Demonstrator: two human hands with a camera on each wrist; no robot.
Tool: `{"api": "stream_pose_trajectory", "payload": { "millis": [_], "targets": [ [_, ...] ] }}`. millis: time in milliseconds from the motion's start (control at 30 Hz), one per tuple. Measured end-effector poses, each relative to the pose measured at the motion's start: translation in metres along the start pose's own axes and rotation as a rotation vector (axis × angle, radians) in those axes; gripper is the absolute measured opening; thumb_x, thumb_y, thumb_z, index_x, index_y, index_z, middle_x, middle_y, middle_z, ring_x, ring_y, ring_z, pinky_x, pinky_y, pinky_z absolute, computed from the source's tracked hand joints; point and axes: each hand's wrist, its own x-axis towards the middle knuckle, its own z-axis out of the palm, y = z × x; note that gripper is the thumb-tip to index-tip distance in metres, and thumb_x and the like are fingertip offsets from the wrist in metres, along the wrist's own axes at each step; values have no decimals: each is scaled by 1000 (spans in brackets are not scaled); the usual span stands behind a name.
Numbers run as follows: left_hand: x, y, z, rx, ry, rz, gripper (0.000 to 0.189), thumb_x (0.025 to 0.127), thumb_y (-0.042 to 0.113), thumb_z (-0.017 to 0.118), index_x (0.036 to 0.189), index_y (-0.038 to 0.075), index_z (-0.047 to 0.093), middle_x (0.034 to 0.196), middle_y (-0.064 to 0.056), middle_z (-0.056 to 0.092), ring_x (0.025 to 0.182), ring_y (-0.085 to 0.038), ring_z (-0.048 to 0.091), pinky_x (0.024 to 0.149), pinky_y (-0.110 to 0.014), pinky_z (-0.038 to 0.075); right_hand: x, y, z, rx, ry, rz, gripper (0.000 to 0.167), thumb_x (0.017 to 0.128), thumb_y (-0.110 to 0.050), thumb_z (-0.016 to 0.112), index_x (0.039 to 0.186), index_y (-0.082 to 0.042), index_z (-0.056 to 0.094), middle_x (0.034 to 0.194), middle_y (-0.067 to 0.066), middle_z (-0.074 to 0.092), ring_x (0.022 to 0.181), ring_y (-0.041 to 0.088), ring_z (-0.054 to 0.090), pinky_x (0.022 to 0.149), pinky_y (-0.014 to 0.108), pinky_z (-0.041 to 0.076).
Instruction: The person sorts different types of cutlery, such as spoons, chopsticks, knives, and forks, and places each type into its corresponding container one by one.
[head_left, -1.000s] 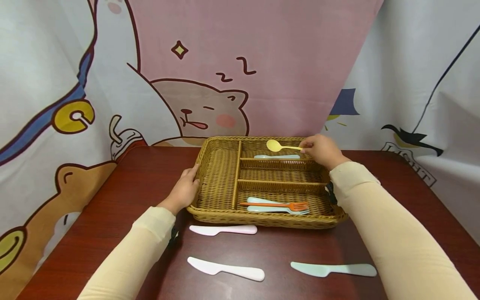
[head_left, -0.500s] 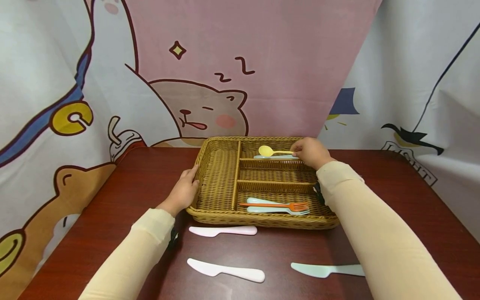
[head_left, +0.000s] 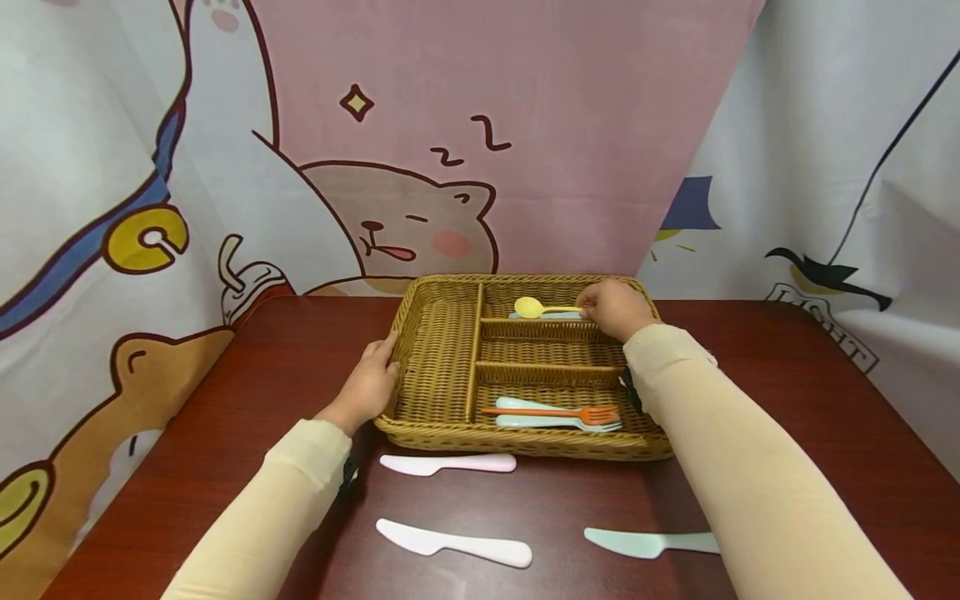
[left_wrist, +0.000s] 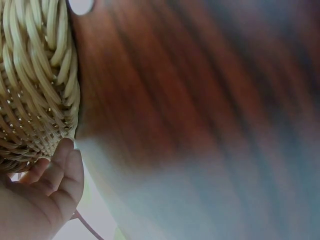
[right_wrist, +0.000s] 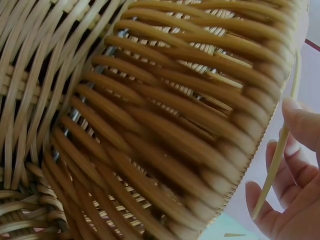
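At the basket (head_left: 435, 358), the right hand (head_left: 617, 310) is pinching the likely light, stiff yellow spoon (head_left: 537, 309) sensibly by its handle (head_left: 562, 310).

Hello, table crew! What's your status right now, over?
Right hand pinches yellow spoon by its handle, at back-right compartment of basket. Left hand touches basket's left side. Pale blue utensil beneath the spoon; nothing visibly blocking.

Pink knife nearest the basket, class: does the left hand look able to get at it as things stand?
Probably yes: the pink knife lies uncovered in front of the basket, near the left hand, which need only leave the basket's side.
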Motion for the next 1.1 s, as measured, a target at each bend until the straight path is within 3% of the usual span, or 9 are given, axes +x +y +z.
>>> {"api": "stream_pose_trajectory", "payload": {
  "millis": [800, 1100],
  "targets": [
    [0, 1, 1, 8, 13, 9, 57, 105, 14, 36, 156, 9, 12, 152, -22, 23, 137, -39, 32, 111, -53, 28, 9, 2, 3, -51, -19, -8, 23, 95, -12, 62, 114, -6, 71, 111, 16, 69, 98, 34, 64, 83, 51, 50],
    [0, 0, 2, 7, 17, 3, 57, 105, 14, 36, 156, 10, 12, 152, -21, 23, 138, -38, 32, 111, -53, 28, 9, 4, 2, 39, -20, -26, 25, 96, -8, 58, 119, -3, 68, 119, 20, 65, 105, 37, 61, 87, 51, 50]
  ]
}}
